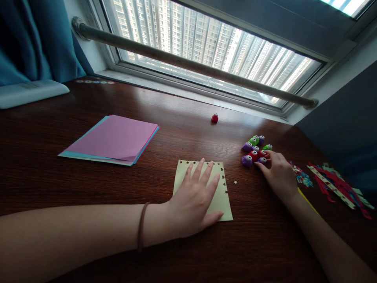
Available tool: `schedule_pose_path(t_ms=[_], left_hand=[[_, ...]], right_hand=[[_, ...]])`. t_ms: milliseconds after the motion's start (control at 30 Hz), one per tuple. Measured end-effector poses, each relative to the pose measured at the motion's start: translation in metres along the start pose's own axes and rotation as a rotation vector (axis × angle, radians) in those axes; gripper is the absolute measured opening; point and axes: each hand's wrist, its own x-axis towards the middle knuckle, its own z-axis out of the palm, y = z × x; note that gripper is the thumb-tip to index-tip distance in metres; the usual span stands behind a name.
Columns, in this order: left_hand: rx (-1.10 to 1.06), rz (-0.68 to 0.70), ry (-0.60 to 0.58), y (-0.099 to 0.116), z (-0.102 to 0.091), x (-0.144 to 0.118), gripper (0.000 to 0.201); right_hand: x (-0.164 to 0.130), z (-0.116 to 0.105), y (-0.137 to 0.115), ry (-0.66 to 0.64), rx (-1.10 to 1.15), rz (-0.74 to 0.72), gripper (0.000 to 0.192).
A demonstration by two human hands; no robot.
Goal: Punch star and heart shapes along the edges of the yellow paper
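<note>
My left hand [194, 198] lies flat with its fingers spread on a pale yellow sheet of paper [222, 210]. Small star and other shapes are cut out along the sheet's top and right edges. A tiny cut-out star [235, 182] lies on the table to the right of the sheet. My right hand [278, 175] is at a cluster of small paper punches [252, 155] in purple, green and red. Its thumb and index finger close around a punch [262, 160] at the cluster's near right side; the fingers partly cover it.
A stack of coloured paper [118, 137], pink on top, lies at the left. One red punch [215, 118] stands apart near the window. Paper confetti [302, 175] and cut strips [338, 184] lie at the right. A metal rail [191, 63] crosses the window.
</note>
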Motion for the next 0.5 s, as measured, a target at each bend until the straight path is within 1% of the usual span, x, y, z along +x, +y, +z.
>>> schedule_pose_path(t_ms=[67,100,133,167,233,267,300,367,500], left_hand=[[0.014,-0.065,-0.047,-0.001,0.004,0.000,0.078],[0.018,-0.076,-0.064,-0.001,0.005,0.000,0.079],[0.024,-0.079,-0.075,-0.002,0.007,0.000,0.079],[0.031,-0.079,-0.081,-0.002,0.007,0.000,0.079],[0.043,-0.085,-0.083,-0.002,0.008,0.001,0.080],[0.049,-0.088,-0.086,-0.002,0.008,0.001,0.079],[0.055,-0.089,-0.091,-0.002,0.007,0.002,0.078],[0.068,-0.091,-0.097,-0.002,0.006,0.002,0.076],[0.091,-0.083,-0.091,-0.001,0.003,0.003,0.072]], right_hand=[[-0.001,-0.007,-0.008,0.070,-0.026,-0.009,0.038],[-0.001,-0.012,-0.014,0.065,0.033,-0.027,0.034],[-0.002,-0.016,-0.020,0.012,0.145,-0.055,0.028],[-0.003,-0.021,-0.026,-0.100,0.308,-0.089,0.023],[-0.006,-0.026,-0.037,-0.383,0.592,-0.129,0.019],[-0.008,-0.027,-0.042,-0.477,0.677,-0.133,0.018],[-0.010,-0.027,-0.046,-0.537,0.727,-0.131,0.017],[-0.012,-0.024,-0.050,-0.562,0.765,-0.130,0.015],[-0.015,-0.017,-0.050,-0.566,0.801,-0.160,0.010]])
